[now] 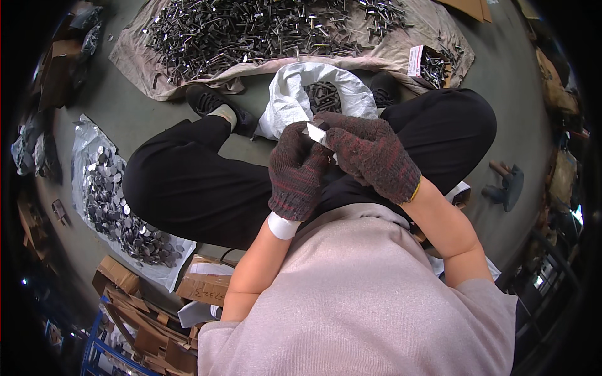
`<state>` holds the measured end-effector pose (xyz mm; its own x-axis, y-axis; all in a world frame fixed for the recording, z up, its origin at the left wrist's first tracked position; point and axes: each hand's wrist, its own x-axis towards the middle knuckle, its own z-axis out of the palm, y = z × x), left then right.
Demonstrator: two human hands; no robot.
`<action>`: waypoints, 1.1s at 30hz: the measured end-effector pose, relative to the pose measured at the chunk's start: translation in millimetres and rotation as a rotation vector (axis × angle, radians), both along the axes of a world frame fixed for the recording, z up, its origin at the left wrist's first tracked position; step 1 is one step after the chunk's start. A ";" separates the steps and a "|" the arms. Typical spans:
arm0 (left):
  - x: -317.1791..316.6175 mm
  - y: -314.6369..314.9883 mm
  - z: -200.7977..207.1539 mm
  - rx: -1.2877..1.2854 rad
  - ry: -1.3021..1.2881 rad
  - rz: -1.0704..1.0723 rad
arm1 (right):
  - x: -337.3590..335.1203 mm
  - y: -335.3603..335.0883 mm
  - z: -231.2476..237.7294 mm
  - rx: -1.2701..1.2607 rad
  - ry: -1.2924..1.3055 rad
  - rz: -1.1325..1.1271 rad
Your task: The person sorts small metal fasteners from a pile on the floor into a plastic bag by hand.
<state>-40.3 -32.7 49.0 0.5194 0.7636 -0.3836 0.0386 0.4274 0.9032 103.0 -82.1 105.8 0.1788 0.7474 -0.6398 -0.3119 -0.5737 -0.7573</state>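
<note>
Both my hands wear dark knitted gloves with reddish stripes and meet above my lap. A small bright flat-sided piece (318, 133), which looks like metal, sits between their fingertips. My left hand (296, 172) is closed around its left side, with the fingers curled. From the right, my right hand (376, 150) pinches the same piece between thumb and fingers. The gloves cover much of it, so its full shape is hidden. Just beyond my hands, between my feet, stands an open white woven sack (287, 94) with grey metal parts (323, 97) inside.
A large heap of stemmed metal parts (251, 37) lies on a beige cloth (135, 53) ahead. A small carton (415, 61) of similar parts stands at its right. Round metal discs (116, 200) spread over plastic sheeting (84, 141) at left. A dark tool-like object (505, 185) lies right.
</note>
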 end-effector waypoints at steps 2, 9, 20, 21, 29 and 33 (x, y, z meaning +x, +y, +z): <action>0.0 0.4 3.0 0.097 0.046 -0.020 | 0.0 0.7 2.6 -0.015 0.038 -0.018; 1.5 -7.0 0.8 0.210 0.117 -0.013 | 4.9 4.8 6.6 -0.168 0.223 -0.165; -0.9 -2.6 -1.9 0.452 0.223 -0.008 | -2.7 -0.3 1.4 -0.060 0.212 -0.076; -0.5 -3.8 -4.9 0.395 0.210 0.003 | -1.5 1.0 2.8 -0.099 0.227 -0.087; 3.2 -3.8 4.2 0.192 0.142 0.021 | 0.4 2.4 -2.0 -0.168 0.289 -0.138; 1.1 0.9 -1.1 0.253 0.177 0.004 | -10.2 2.3 -0.9 -0.060 0.166 -0.094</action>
<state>-39.2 -31.9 47.9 0.4584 0.8482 -0.2652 0.2034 0.1903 0.9604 92.8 -79.8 105.0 0.1347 0.6921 -0.7091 -0.4841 -0.5785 -0.6565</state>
